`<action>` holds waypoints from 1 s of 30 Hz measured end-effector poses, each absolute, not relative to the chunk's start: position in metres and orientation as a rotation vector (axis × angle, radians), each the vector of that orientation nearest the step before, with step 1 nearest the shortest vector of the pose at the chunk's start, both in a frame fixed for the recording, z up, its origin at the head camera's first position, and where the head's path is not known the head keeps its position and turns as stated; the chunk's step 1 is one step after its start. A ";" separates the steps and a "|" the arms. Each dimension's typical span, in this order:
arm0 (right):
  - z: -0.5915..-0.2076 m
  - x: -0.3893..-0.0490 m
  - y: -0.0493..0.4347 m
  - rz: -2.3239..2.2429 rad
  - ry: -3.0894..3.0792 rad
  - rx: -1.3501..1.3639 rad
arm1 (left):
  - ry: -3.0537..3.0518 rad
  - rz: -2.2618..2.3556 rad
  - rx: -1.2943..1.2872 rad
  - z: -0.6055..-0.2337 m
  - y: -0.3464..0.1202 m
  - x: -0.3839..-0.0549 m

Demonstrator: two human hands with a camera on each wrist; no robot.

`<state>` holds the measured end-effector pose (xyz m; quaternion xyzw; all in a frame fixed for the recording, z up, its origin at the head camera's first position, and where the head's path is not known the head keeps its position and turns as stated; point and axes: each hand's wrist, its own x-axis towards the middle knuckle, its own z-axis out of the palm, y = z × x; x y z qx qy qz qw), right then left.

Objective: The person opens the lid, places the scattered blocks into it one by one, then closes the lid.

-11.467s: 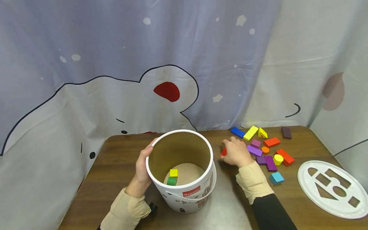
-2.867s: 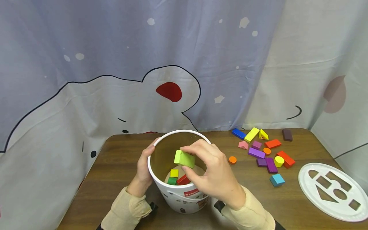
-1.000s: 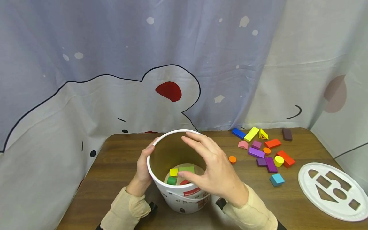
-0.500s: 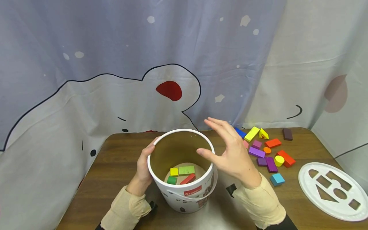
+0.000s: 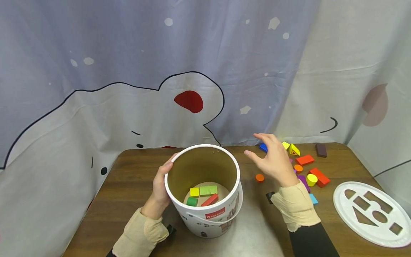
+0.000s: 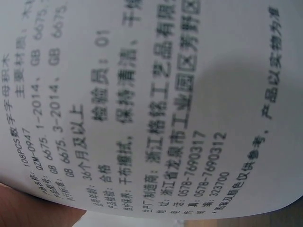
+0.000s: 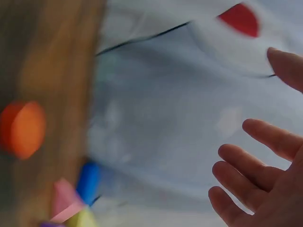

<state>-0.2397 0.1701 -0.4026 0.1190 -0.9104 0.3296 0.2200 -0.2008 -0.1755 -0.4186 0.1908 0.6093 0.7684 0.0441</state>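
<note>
A white bucket [image 5: 210, 228] with a printed wall stands on the table, its thin handle hanging down the front right. My left hand [image 5: 159, 189] grips its left side, thumb at the rim. In the left wrist view the bucket's printed text [image 6: 156, 118] fills the frame. On the bucket floor lie a yellow block [image 5: 194, 192], a lime green block [image 5: 208, 190], a green cylinder [image 5: 192, 201] and a red block [image 5: 210, 200]. Holding nothing, my right hand [image 5: 274, 159] is above the table right of the bucket, fingers spread, near an orange disc [image 5: 259, 177].
Several coloured blocks lie at the back right, among them a red block [image 5: 304, 160], a yellow cylinder [image 5: 311, 180] and a dark brown block [image 5: 321, 150]. In the right wrist view a pink block [image 7: 66, 201] shows. A white lid [image 5: 340, 214] with shaped holes lies far right.
The red block left the table for the bucket, and the lime green block was let go inside it. My right hand then moved out to the right; the left stayed on the bucket.
</note>
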 end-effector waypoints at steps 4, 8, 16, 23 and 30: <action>-0.428 -0.252 0.186 0.752 -2.621 0.256 | 1.861 2.345 0.578 -0.419 -0.175 -0.200; -0.447 -0.261 0.197 0.643 -2.657 0.223 | 1.851 2.352 0.578 -0.418 -0.175 -0.201; -0.470 -0.268 0.209 0.459 -2.746 0.204 | 1.855 2.348 0.590 -0.419 -0.176 -0.202; -0.476 -0.269 0.210 0.446 -2.862 0.102 | 1.851 2.357 0.596 -0.420 -0.176 -0.202; -0.477 -0.269 0.212 0.449 -2.927 0.032 | 1.837 2.358 0.601 -0.420 -0.177 -0.202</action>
